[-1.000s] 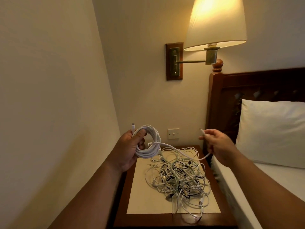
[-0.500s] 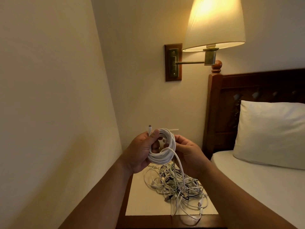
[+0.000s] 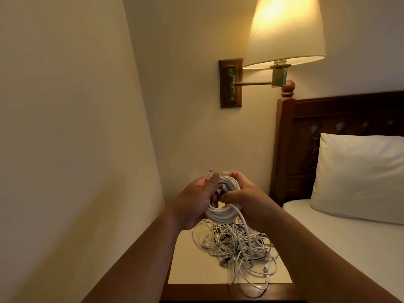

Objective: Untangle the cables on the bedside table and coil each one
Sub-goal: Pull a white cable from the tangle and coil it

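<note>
While both hands hold a thick white cable (image 3: 220,212) wound into a coil above the bedside table (image 3: 196,291), the step in hand looks like the winding of one cable, nearly finished. The left hand (image 3: 194,200) grips the coil's left side, thumb pressed over the top just beside a plug (image 3: 209,173) that sticks up. The right hand (image 3: 247,197) curls its fingers round the right side, thumb laid across the middle. A loose tail (image 3: 246,232) drops from the bottom of the coil into the tangle (image 3: 231,246) of thin white and dark cables lying on a pale mat (image 3: 188,267) on the table. Judging by that, the next move calls for drawing the tail free of the pile without dragging other cables up, laying it round as the last turns, then tucking the end so the coil keeps its shape.
</note>
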